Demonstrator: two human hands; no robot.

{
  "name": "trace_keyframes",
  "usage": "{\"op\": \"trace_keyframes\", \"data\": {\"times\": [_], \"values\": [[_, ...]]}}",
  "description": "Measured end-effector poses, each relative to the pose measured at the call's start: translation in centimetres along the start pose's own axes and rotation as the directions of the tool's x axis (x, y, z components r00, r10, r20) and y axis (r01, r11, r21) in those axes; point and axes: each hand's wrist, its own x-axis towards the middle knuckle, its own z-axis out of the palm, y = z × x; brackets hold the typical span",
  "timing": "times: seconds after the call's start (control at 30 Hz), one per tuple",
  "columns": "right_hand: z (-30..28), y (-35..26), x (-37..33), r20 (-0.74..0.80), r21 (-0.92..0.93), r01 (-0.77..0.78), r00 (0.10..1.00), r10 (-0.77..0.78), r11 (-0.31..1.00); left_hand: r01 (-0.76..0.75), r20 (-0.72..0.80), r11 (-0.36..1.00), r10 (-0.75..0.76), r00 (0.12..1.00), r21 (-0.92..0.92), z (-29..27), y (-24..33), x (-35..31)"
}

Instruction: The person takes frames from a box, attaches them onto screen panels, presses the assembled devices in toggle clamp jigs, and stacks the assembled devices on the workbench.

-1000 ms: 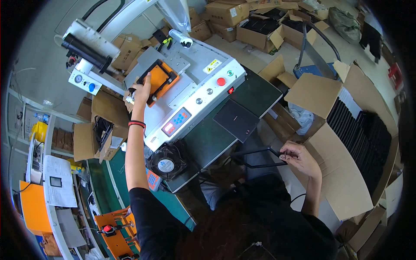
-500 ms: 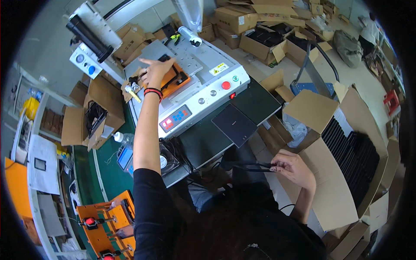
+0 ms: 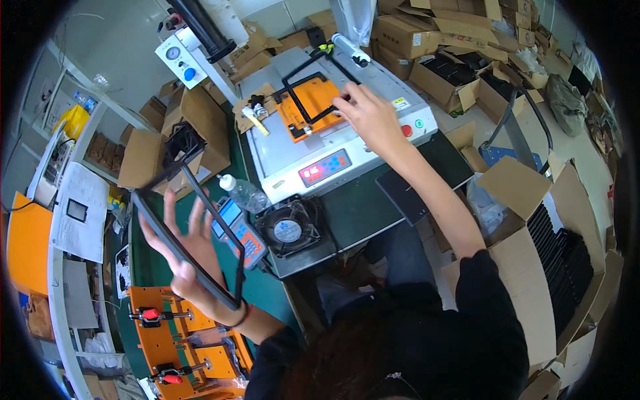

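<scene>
My left hand [image 3: 190,257] is low on the left and holds a thin black rectangular frame [image 3: 212,207] upright, fingers spread against it. My right hand [image 3: 367,117] reaches out over the white machine [image 3: 287,150], where its fingertips grip the edge of a second black frame [image 3: 297,113]. That frame lies tilted on the machine's orange fixture [image 3: 313,100], with its far side raised.
A red display panel [image 3: 325,167] is on the machine's front, with a fan [image 3: 288,230], a water bottle [image 3: 243,193] and a blue and orange handheld device [image 3: 240,230] below it. An open carton of black frames [image 3: 560,260] stands right. An orange clamp jig [image 3: 167,333] sits lower left.
My left hand left the orange fixture and came down to the left with a black frame. My right hand carried its frame from the lower right up onto the fixture.
</scene>
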Motion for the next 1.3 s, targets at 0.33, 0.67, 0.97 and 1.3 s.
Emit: {"op": "trace_keyframes", "data": {"times": [0.33, 0.67, 0.97, 1.3], "values": [[7.1, -0.7, -0.2, 0.212, 0.002, 0.007, 0.977, -0.008, 1.000, 0.078, -0.101, 0.997, -0.078, 0.992, -0.004, -6.2, -2.8, -3.1], [6.9, -2.2, 0.2, 0.246, -0.134, -0.045, 0.966, 0.077, 0.990, 0.089, -0.226, 0.982, -0.049, 0.973, 0.169, -6.2, -2.9, -2.2], [6.8, -2.3, 0.7, 0.330, -0.185, -0.155, 0.921, 0.209, 0.971, 0.134, -0.186, 0.983, -0.109, 0.977, 0.124, -5.3, -3.0, -2.2], [0.8, -6.9, 0.2, 0.583, 0.785, -0.572, 0.812, 0.028, 0.239, 0.163, -0.043, 0.982, -0.160, 0.986, 0.091, -3.6, -4.1, -2.5]]}}
